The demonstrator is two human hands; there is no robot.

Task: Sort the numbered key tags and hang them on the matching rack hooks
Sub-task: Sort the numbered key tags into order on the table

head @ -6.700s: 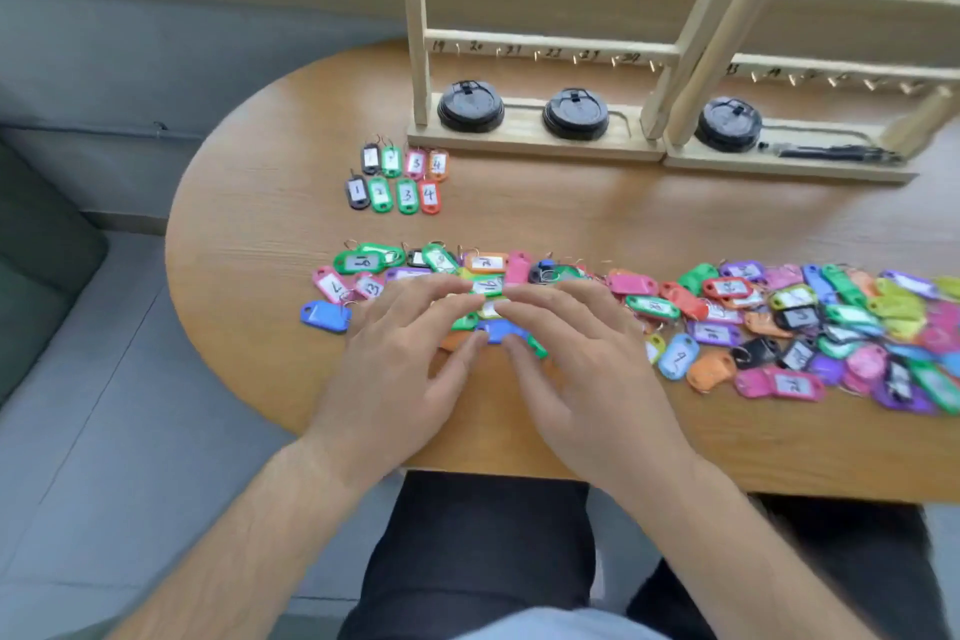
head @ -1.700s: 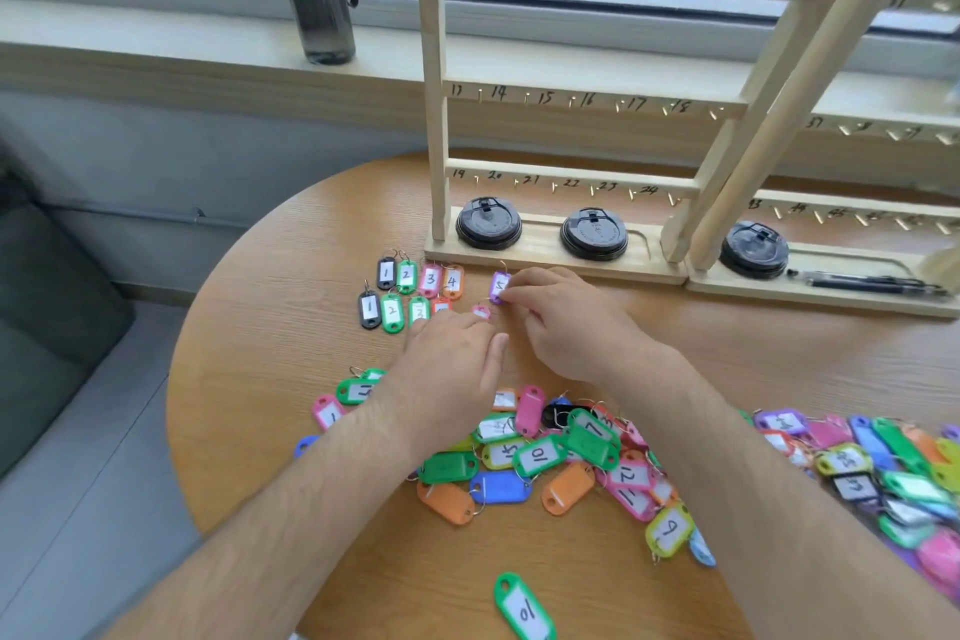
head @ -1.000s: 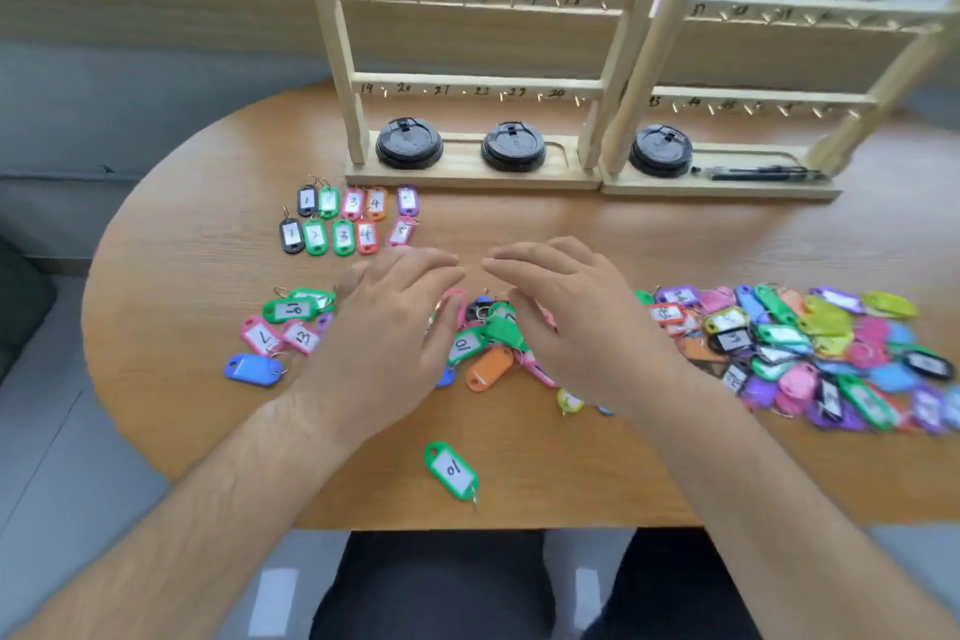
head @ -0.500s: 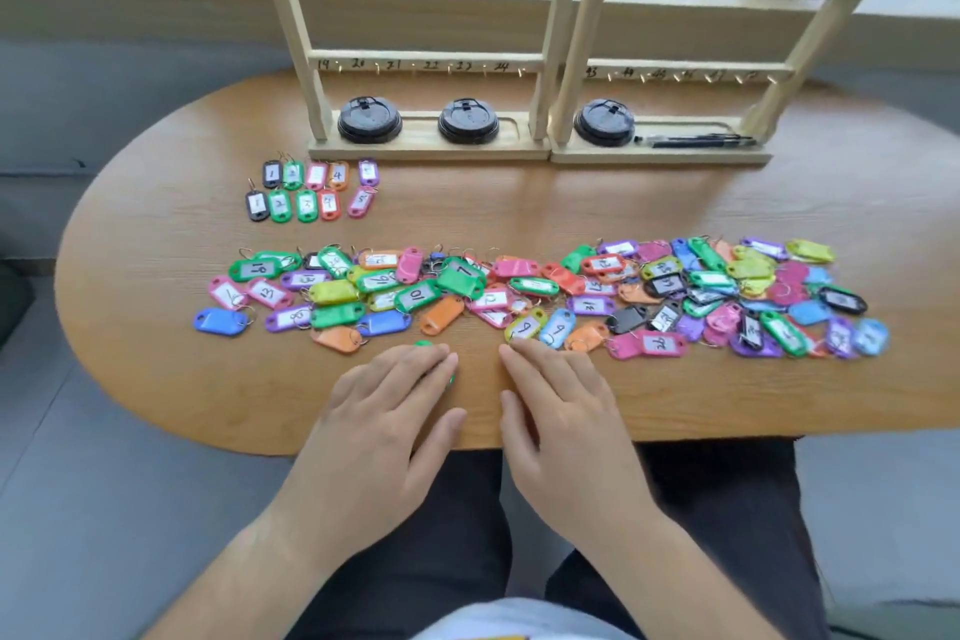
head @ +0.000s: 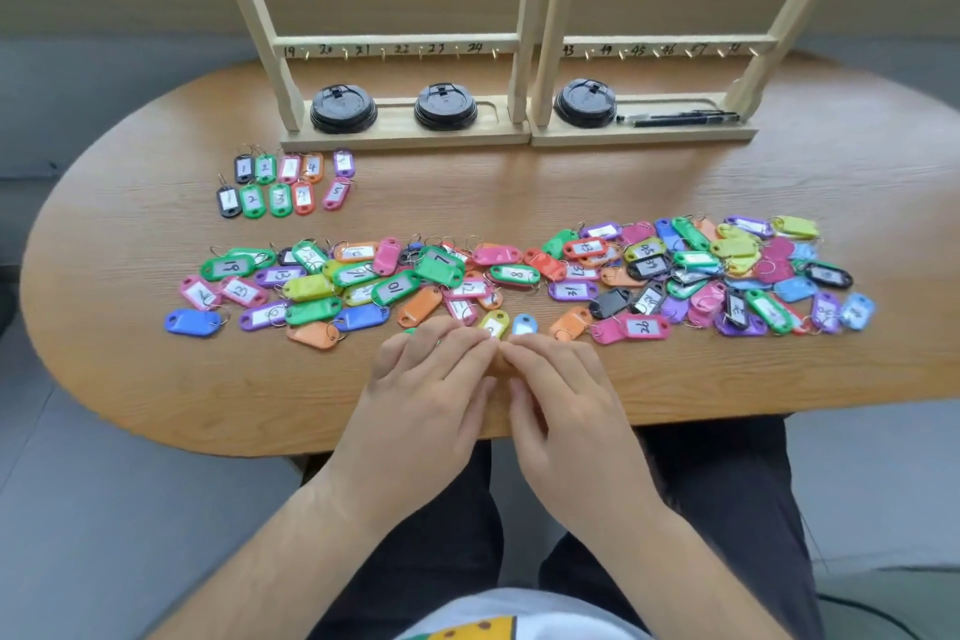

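The left hand (head: 426,390) and right hand (head: 566,395) lie flat, grasping nothing; a careless sweep could push tags (head: 494,322) just ahead of them off the counter (head: 208,390).

The key tags (head: 395,288) look like glossy coloured plastic with paper labels and thin metal rings; table (head: 519,182) and rack (head: 405,42) are matt, grained wood.

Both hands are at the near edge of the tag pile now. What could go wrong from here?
1. The loose key tags overlap, rings close together, so lifting one may drag neighbours.
2. Some, like the blue tag and orange tag, show no number and could get skipped.
3. The pink tag reads upside down from here; misread digits might send it to the wrong rack hooks.
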